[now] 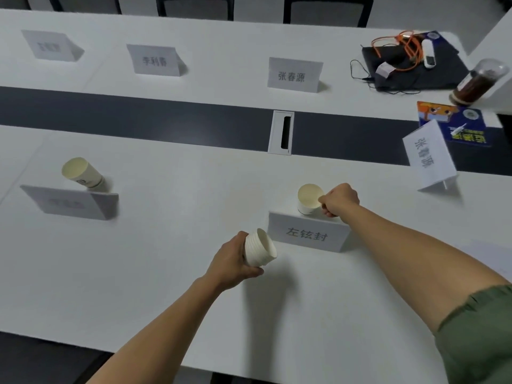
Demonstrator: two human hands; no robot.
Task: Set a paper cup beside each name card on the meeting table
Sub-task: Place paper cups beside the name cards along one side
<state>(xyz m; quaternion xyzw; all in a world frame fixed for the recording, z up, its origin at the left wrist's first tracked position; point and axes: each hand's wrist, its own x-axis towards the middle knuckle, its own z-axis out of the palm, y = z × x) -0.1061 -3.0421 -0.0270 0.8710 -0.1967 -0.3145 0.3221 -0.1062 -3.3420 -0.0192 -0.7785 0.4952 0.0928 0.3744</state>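
My left hand (235, 261) grips a nested stack of white paper cups (260, 248), tilted with the mouths facing right. My right hand (339, 200) is closed on the rim of a single paper cup (307, 199) standing upright on the white table (166, 273), just behind the nearest name card (307, 235). Another cup (83, 173) stands behind the name card at the near left (72, 203). Three name cards line the far side: far left (50, 45), middle (155, 60) and right (293, 74). One more card (428, 155) stands at the right end.
A dark strip with a cable hatch (281, 133) runs along the table's middle. At the far right lie a black laptop with orange cables (410, 62), a jar of dark liquid (479, 81) and a blue booklet (454, 123). Chairs (194, 6) stand beyond the far edge.
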